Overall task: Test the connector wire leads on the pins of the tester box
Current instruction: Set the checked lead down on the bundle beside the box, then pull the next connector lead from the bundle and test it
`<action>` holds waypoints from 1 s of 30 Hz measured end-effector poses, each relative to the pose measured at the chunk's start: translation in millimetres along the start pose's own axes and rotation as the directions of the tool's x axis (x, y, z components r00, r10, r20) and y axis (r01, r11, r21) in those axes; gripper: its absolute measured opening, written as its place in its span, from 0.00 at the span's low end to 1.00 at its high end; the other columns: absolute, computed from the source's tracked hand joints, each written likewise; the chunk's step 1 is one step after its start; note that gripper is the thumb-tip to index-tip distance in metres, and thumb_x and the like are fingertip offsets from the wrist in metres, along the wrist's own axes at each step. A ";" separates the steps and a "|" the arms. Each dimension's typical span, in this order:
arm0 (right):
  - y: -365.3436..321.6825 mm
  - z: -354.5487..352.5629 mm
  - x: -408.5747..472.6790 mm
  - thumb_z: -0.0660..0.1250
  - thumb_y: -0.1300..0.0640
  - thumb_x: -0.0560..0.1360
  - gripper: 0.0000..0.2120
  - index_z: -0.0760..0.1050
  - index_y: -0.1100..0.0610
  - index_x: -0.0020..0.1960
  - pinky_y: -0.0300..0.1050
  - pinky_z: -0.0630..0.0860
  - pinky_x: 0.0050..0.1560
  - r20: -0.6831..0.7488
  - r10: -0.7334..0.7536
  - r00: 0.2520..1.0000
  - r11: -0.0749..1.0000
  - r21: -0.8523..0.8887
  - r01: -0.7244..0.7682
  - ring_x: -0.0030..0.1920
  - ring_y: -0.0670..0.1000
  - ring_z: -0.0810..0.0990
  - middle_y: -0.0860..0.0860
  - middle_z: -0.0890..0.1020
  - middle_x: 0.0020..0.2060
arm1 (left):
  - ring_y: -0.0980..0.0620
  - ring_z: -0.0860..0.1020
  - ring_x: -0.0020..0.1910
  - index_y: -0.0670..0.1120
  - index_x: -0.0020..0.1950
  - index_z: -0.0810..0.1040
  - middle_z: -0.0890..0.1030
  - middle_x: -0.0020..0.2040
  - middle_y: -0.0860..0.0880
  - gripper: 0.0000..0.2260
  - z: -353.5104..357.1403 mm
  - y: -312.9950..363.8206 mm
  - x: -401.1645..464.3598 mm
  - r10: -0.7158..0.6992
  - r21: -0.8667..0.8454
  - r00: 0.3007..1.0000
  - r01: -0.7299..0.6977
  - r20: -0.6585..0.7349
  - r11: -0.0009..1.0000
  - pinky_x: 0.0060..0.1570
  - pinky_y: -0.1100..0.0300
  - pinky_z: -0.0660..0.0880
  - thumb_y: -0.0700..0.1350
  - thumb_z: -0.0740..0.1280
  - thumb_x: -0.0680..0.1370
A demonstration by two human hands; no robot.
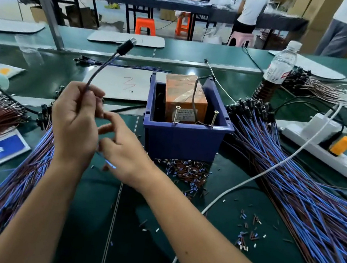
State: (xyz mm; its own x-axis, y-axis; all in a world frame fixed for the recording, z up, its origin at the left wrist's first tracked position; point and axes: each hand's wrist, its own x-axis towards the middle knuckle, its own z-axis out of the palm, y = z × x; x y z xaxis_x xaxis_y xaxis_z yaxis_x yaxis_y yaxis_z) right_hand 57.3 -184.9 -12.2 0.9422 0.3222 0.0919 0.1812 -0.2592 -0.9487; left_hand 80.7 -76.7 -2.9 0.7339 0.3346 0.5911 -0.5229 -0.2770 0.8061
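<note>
- Head view, left of centre: the left hand (75,118) has its fingers curled round one connector wire (101,69), which rises toward the upper middle of the frame and ends in a black connector (125,46).
- Head view, centre: the right hand (121,153) sits just beside the left, fingers loosely bent near the wire's lower end; whether it pinches the leads cannot be told.
- Head view, right of centre: the tester box (186,100), orange, stands inside a blue bin (184,141); two upright pins (177,114) rise at the bin's near wall.
- Procedure, as judged: separate the two leads first, then touch one to each pin, keeping the bare ends apart.
- Head view, lower left and right edge: wire bundles (295,169) flank the bin.
</note>
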 end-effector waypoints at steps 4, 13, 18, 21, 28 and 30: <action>-2.2 1.4 3.6 0.57 0.61 0.86 0.21 0.65 0.51 0.78 0.49 0.75 0.54 0.033 0.003 0.999 0.944 0.330 -0.013 0.54 0.51 0.77 0.53 0.77 0.59 | 0.51 0.81 0.54 0.48 0.45 0.75 0.83 0.55 0.47 0.12 5.5 6.8 -5.1 -0.106 -0.277 0.994 0.105 0.013 0.955 0.54 0.55 0.79 0.39 0.56 0.84; -3.1 1.1 1.2 0.62 0.61 0.86 0.12 0.75 0.71 0.59 0.50 0.78 0.45 0.037 0.010 0.999 0.956 0.291 -0.020 0.33 0.52 0.78 0.57 0.79 0.38 | 0.54 0.78 0.40 0.48 0.47 0.75 0.79 0.43 0.52 0.09 -12.8 8.8 7.7 -0.357 -0.820 0.860 0.478 0.365 0.315 0.46 0.64 0.77 0.47 0.59 0.84; -13.4 -28.8 -9.8 0.66 0.58 0.84 0.06 0.79 0.60 0.53 0.45 0.73 0.36 -0.019 -0.110 0.994 0.993 -0.041 0.109 0.30 0.47 0.73 0.47 0.76 0.30 | 0.50 0.66 0.30 0.44 0.45 0.71 0.71 0.32 0.47 0.15 -38.0 -22.6 22.3 -0.188 -0.824 0.803 0.561 0.566 -0.082 0.29 0.54 0.68 0.49 0.54 0.88; -13.9 -65.3 -29.9 0.68 0.57 0.83 0.06 0.82 0.57 0.49 0.32 0.67 0.35 -0.006 -0.221 0.975 0.943 -0.258 0.212 0.30 0.40 0.73 0.40 0.74 0.28 | 0.44 0.66 0.28 0.46 0.41 0.65 0.70 0.30 0.43 0.18 -54.0 -44.7 30.9 -0.145 -0.816 0.810 0.534 0.569 -0.222 0.27 0.48 0.69 0.50 0.50 0.89; 20.9 -137.7 -66.4 0.70 0.49 0.81 0.08 0.85 0.53 0.51 0.47 0.77 0.47 -0.120 -0.151 0.981 0.761 -0.647 0.038 0.42 0.46 0.81 0.46 0.85 0.40 | 0.56 0.62 0.24 0.50 0.38 0.69 0.64 0.28 0.54 0.22 -33.8 -25.1 16.8 -0.265 -0.821 0.919 0.383 0.293 0.423 0.21 0.63 0.64 0.51 0.46 0.89; 31.6 -142.8 -72.6 0.69 0.48 0.82 0.09 0.85 0.51 0.52 0.52 0.78 0.49 -0.181 -0.211 0.961 0.686 -0.728 0.014 0.46 0.52 0.83 0.47 0.87 0.44 | 0.58 0.63 0.24 0.51 0.38 0.72 0.67 0.28 0.55 0.22 -4.7 -5.3 -2.2 -0.185 -0.568 0.973 0.231 0.138 0.790 0.23 0.65 0.61 0.53 0.50 0.88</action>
State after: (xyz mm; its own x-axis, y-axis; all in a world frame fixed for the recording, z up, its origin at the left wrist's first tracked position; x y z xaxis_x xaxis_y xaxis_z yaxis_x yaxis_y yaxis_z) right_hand 34.9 -346.5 -5.6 0.9177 0.1996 0.3434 0.3424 -0.8359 -0.4291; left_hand 79.9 -71.8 -8.3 0.8708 0.2523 0.4220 -0.4898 0.3703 0.7893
